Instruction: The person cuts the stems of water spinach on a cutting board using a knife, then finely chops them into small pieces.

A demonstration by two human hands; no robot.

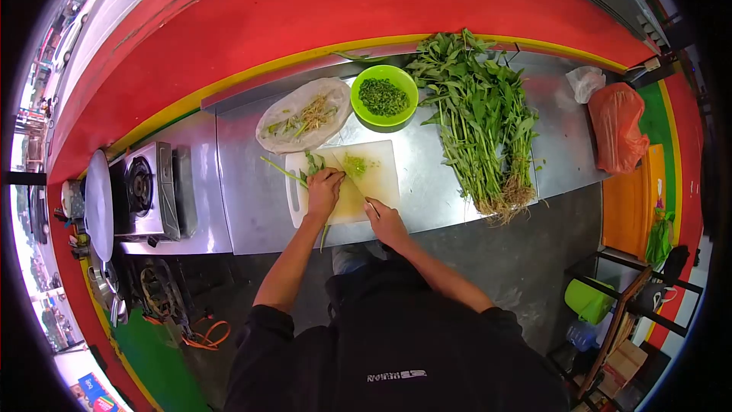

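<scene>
My left hand (325, 189) presses green stalks (305, 176) down on the white cutting board (386, 177). In my right hand (385, 221) is a knife (352, 181), its blade pointing up and left across the board beside my left fingertips. Small chopped green pieces (354, 165) lie on the board just right of the blade. Behind the board stands a lime green bowl (412, 95) holding chopped greens (383, 97). To its left, a clear plastic bag (270, 128) holds root ends and scraps (314, 114).
A large heap of leafy stalks (480, 114) lies right of the board on the metal counter (563, 123). Farther right are a red plastic bag (614, 126) and a clear bag (585, 84). A gas stove (145, 191) stands at the left, beside a large round pan (99, 204).
</scene>
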